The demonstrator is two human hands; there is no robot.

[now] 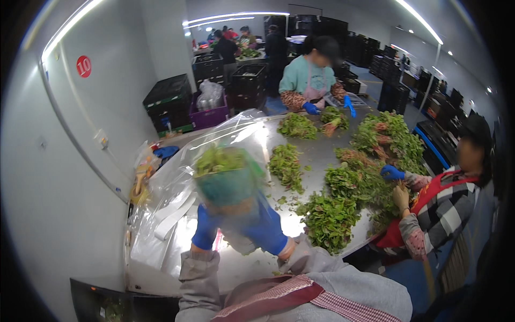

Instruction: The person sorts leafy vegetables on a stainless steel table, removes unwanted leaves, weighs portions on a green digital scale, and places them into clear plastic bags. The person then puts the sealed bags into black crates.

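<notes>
In front of me a bagged bunch of leafy greens stands with its leaves up, in a clear package with a teal-green band. It is smeared by motion. My left hand, in a blue glove, closes on its lower left side. My right hand, also gloved in blue, grips the lower right side. Both sets of fingers are partly hidden or blurred. Clear plastic film lies on the metal table just left of the bunch. Loose heaps of greens sit to the right of my right hand.
Smaller piles of greens lie farther up the table. Across it, a co-worker in blue gloves handles greens; another in a checked sleeve works at the right. A tape dispenser is at the left edge. Crates stand behind.
</notes>
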